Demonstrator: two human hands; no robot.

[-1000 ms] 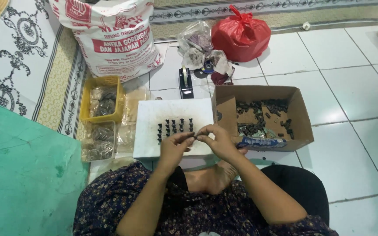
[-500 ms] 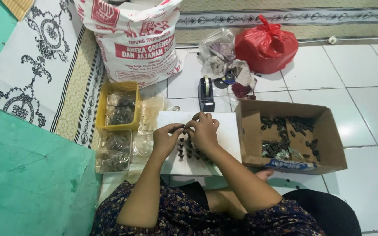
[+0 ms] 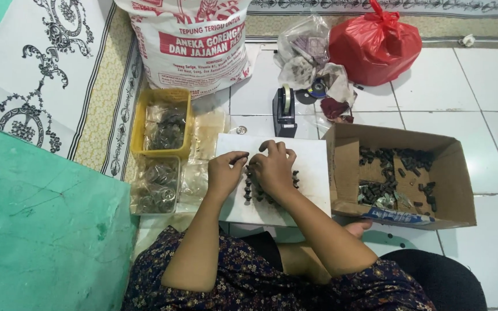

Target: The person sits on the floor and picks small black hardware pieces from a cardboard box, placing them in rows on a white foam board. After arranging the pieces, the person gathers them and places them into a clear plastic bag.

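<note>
2 hands on white board: left hand and right hand fingers curled, pinching small dark pieces beneath fingertips.

The right hand covers most of the small dark metal pieces lined up on the white flat board; what they are is too small to tell. The large printed white sack at far left is cut off by the top edge.

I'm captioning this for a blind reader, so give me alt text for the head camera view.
Seen from above, a seated person's left hand and right hand rest on rows of small dark parts laid out on a white board. A cardboard box holding more dark parts sits to the right, a yellow tray of bagged pieces to the left.
</note>
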